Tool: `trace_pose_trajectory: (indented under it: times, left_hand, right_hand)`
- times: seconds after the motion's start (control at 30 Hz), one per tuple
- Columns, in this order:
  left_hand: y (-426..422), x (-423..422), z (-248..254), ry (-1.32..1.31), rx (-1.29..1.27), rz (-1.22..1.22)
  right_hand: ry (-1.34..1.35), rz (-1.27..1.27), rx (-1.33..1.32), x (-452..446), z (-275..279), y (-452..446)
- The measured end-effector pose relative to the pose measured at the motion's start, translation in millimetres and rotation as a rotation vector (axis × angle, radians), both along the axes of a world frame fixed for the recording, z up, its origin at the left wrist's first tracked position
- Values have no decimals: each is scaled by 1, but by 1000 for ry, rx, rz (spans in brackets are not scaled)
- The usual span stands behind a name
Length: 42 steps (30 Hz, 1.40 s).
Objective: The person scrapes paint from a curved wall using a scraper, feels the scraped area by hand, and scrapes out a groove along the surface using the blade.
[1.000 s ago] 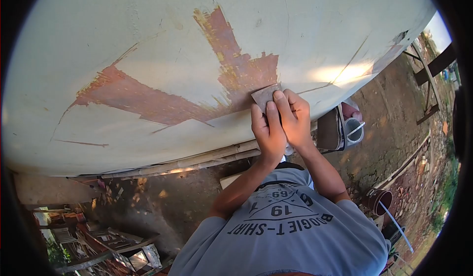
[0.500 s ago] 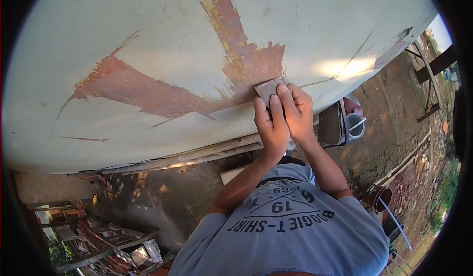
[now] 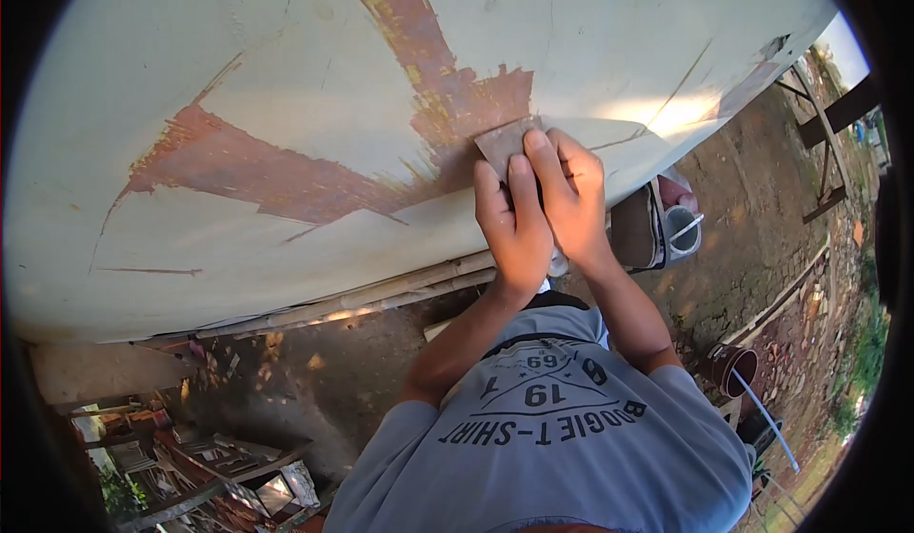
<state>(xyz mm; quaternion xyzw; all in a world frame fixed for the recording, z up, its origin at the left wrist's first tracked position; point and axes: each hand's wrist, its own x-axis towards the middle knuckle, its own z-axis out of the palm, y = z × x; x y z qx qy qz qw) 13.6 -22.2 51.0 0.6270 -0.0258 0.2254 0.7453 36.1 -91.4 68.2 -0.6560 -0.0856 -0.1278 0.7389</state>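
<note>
Leftmost, well below the flat grey-brown plate (image 3: 502, 145) and out to its left, a heap of broken wood (image 3: 205, 471) lies on bare earth (image 3: 286, 390) flecked with sunlight. Above the heap and left of the plate, a pale, curved wall (image 3: 286, 14) carries a ragged reddish patch (image 3: 238, 167) with yellowish edges, thin cracks and a few dark scratches. Just below the wall's lower edge, bamboo poles (image 3: 409, 281) run towards the hands. At the patch's right-hand end, the plate is against the wall; the left hand (image 3: 516, 238) has its fingers closed on the lower edge, and the right hand (image 3: 576, 195), just beside it, pinches the right corner. Below the plate, a grey shirt (image 3: 533, 471) reads "BOOGIE T-SHIRT" upside down, with a 69 and other figures among crossed lines. Right of the plate, sunlight brightens the wall. Lower right of it are a grey pail (image 3: 694, 244) with a white stick (image 3: 687, 227), then a brown bucket (image 3: 716, 369) with a blue rod (image 3: 766, 424). Farthest right of the plate, a dark frame (image 3: 826, 152) stands near rubble (image 3: 809, 319).
</note>
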Motion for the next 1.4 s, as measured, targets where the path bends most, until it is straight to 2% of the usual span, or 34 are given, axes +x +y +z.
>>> trace_pose_trajectory:
  times: [0.1, 0.17, 0.27, 0.33, 0.43, 0.53, 0.57, 0.7, 0.87, 0.97, 1.0, 1.07, 1.17, 1.27, 1.4]
  left_hand:
    - [-4, 2, 7, 3, -21, 35]
    - [-5, 1, -31, 39, 5, 71]
    - [-5, 1, -31, 17, 17, 68]
    - [0, 0, -5, 15, -35, -8]
    - [-2, 2, -5, 19, -23, 41]
    - [-2, 0, -52, 36, 20, 78]
    - [-3, 0, -61, 46, 17, 77]
    - [2, 1, -25, 47, -29, 11]
    - [-4, 2, -48, 0, 36, 104]
    - [2, 3, -16, 15, -11, 25]
    - [3, 1, -19, 61, -53, -13]
    - [1, 6, -43, 16, 18, 43]
    - [-3, 5, -46, 1, 16, 75]
    - [1, 4, -7, 17, -23, 2]
    - [-4, 3, -28, 0, 19, 87]
  right_hand:
    - [1, 3, 27, 3, 0, 2]
    - [11, -4, -20, 2, -29, 0]
    - [56, -1, 20, -2, -39, 2]
    - [70, 15, 53, -3, -13, 3]
    - [16, -9, 9, 0, -4, 2]
    - [31, -43, -60, -1, -56, 4]
    - [35, -37, -49, 0, -54, 3]
    - [86, 7, 35, -3, -39, 5]
    - [80, 6, 19, 0, -51, 5]
    - [52, 22, 44, 2, -19, 3]
    - [63, 39, 97, 2, -20, 4]
    - [54, 13, 71, 2, -35, 5]
    - [50, 16, 61, 5, -53, 5]
    - [41, 22, 53, 2, -10, 2]
    - [77, 33, 50, -1, -30, 3]
